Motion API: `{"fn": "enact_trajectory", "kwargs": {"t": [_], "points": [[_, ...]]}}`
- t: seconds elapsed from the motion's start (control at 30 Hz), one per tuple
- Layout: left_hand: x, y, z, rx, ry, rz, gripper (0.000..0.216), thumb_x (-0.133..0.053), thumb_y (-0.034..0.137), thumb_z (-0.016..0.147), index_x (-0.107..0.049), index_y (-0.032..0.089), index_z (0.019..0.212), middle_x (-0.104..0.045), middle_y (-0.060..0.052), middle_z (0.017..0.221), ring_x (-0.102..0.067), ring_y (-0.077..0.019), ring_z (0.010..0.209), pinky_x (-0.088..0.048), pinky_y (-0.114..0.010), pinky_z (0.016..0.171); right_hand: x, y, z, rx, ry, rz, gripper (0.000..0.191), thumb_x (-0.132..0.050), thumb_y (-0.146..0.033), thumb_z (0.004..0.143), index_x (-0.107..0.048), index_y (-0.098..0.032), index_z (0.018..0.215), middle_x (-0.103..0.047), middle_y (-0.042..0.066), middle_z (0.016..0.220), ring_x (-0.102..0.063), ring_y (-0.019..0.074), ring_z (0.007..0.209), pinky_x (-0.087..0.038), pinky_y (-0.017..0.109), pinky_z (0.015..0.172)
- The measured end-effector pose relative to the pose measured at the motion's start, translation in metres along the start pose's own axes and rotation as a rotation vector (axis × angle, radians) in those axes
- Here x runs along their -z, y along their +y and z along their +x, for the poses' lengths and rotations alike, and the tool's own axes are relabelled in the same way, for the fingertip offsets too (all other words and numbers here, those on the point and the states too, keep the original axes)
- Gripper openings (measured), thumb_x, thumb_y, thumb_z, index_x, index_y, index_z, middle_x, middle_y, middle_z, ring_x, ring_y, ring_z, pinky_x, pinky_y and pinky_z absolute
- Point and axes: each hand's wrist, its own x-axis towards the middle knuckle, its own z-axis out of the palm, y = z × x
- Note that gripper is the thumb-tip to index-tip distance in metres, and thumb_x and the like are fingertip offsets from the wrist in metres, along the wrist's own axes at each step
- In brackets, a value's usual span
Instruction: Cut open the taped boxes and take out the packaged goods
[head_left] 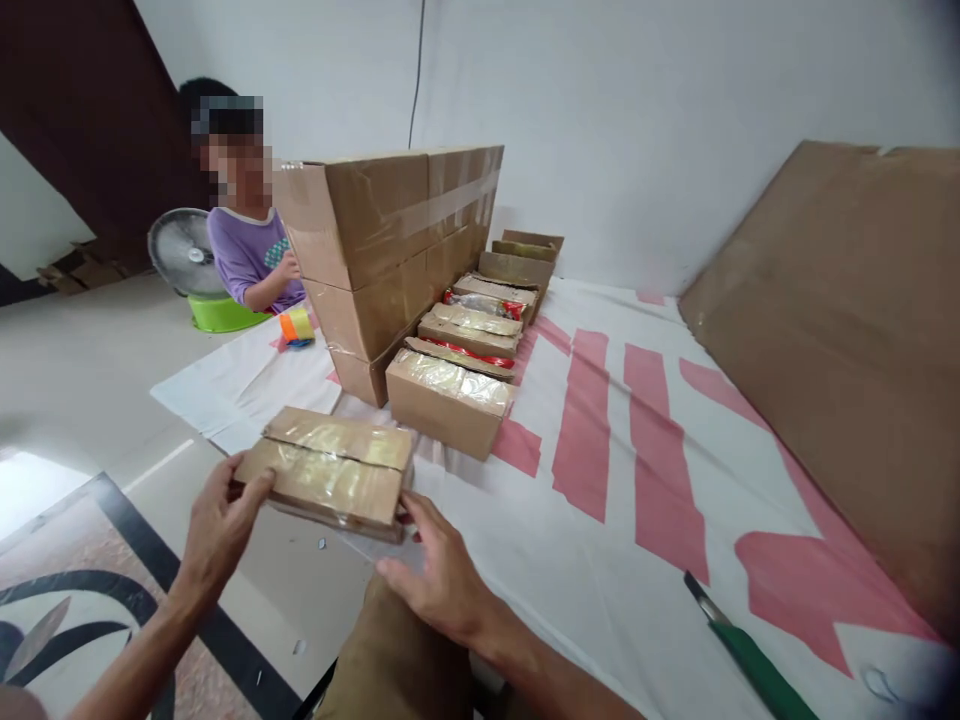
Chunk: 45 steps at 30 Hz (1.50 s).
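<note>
Cardboard box (pixel 330 470) clamped by left hand (pixel 217 530) at its 9 o'clock; I see right hand (pixel 439 580) spread (fingertips touching) at 5.

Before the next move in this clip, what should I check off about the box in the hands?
1. Left hand grips the taped box at its left end: ok.
2. Right hand touches its near right corner: ok.
3. Tape covers the top: ok.
4. Underside: cannot tell.
5. Green-handled blade lies apart from both hands: ok.
6. Other person sits away from the box: ok.
</note>
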Motion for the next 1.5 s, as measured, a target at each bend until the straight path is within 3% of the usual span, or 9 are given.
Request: {"fn": "enact_trajectory", "kwargs": {"t": [0.13,0.27,0.43,0.57,0.73,0.83,0.97,1.27,1.5], "points": [[-0.041,0.026,-0.061,-0.118,-0.21,-0.06,0.064,-0.067,0.066,0.077,-0.066,0.017,0.119,-0.072,-0.01,0.103,-0.067,-0.0279,0.089,-0.056,-0.043,0.086,0.061,0.009,-0.074,-0.038,0.187,-0.075,0.042,-0.06,-0.042,0.095,-0.063,-0.021,0.131,-0.073,0.011,0.122,-0.07,0.0263,0.105,-0.058,0.039,0.092],[-0.085,0.054,-0.113,-0.278,-0.437,-0.219,0.056,-0.064,0.057,0.086,-0.065,0.019,0.127,-0.071,-0.012,0.116,-0.068,-0.0266,0.095,-0.058,-0.041,0.086,0.109,0.028,-0.144,-0.176,0.444,-0.141,0.043,-0.054,-0.051,0.1,-0.066,-0.022,0.13,-0.075,0.011,0.122,-0.071,0.0276,0.11,-0.059,0.035,0.093],[-0.112,0.07,-0.124,-0.245,-0.719,-0.355,0.05,-0.049,0.057,0.098,-0.071,0.019,0.12,-0.074,-0.012,0.118,-0.068,-0.0279,0.11,-0.055,-0.041,0.096,0.132,0.046,-0.191,-0.233,0.649,-0.062,0.051,-0.048,-0.058,0.101,-0.067,-0.021,0.132,-0.073,0.012,0.131,-0.069,0.0288,0.12,-0.057,0.034,0.099],[-0.13,0.081,-0.091,-0.3,-0.549,-0.253,0.051,-0.051,0.061,0.096,-0.073,0.016,0.108,-0.076,-0.012,0.103,-0.071,-0.0287,0.098,-0.057,-0.045,0.091,0.139,0.048,-0.188,-0.234,0.731,0.031,0.054,-0.049,-0.061,0.1,-0.067,-0.023,0.132,-0.07,0.012,0.136,-0.067,0.0285,0.123,-0.056,0.035,0.102],[-0.171,0.118,-0.041,-0.929,-0.078,0.0,0.052,-0.071,0.052,0.085,-0.067,0.02,0.127,-0.056,-0.018,0.148,-0.046,-0.0369,0.144,-0.037,-0.056,0.118,0.147,0.053,-0.182,-0.257,0.759,0.079,0.054,-0.048,-0.064,0.099,-0.071,-0.024,0.127,-0.073,0.012,0.131,-0.069,0.0286,0.117,-0.056,0.039,0.102],[-0.201,0.132,-0.02,-1.089,-0.134,0.16,0.051,-0.071,0.051,0.086,-0.067,0.022,0.128,-0.054,-0.018,0.152,-0.037,-0.0395,0.151,-0.032,-0.059,0.119,0.144,0.06,-0.193,-0.247,0.778,0.055,0.052,-0.05,-0.063,0.099,-0.074,-0.024,0.124,-0.073,0.012,0.13,-0.07,0.0287,0.115,-0.057,0.04,0.1],[-0.228,0.13,-0.008,-1.02,-0.208,0.239,0.033,-0.063,0.046,0.092,-0.073,0.023,0.114,-0.071,-0.014,0.127,-0.058,-0.0343,0.128,-0.037,-0.053,0.113,0.136,0.064,-0.218,-0.264,0.855,0.017,0.047,-0.053,-0.059,0.099,-0.075,-0.024,0.121,-0.074,0.012,0.129,-0.074,0.0269,0.105,-0.061,0.038,0.09],[-0.225,0.135,-0.009,-0.85,-0.215,0.137,0.036,-0.068,0.051,0.081,-0.073,0.023,0.104,-0.072,-0.013,0.122,-0.057,-0.0371,0.127,-0.033,-0.057,0.116,0.148,0.053,-0.245,-0.273,0.854,-0.333,0.035,-0.053,-0.048,0.102,-0.072,-0.023,0.117,-0.072,0.013,0.133,-0.07,0.0284,0.117,-0.061,0.04,0.089],[-0.144,0.138,-0.059,-0.759,-0.432,-0.057,0.041,-0.06,0.051,0.091,-0.07,0.023,0.12,-0.072,-0.009,0.13,-0.063,-0.0304,0.129,-0.045,-0.05,0.114,0.184,0.094,-0.287,-0.404,0.697,-1.042,0.04,-0.047,-0.043,0.1,-0.069,-0.018,0.123,-0.072,0.018,0.127,-0.067,0.0368,0.113,-0.055,0.053,0.086]]}}
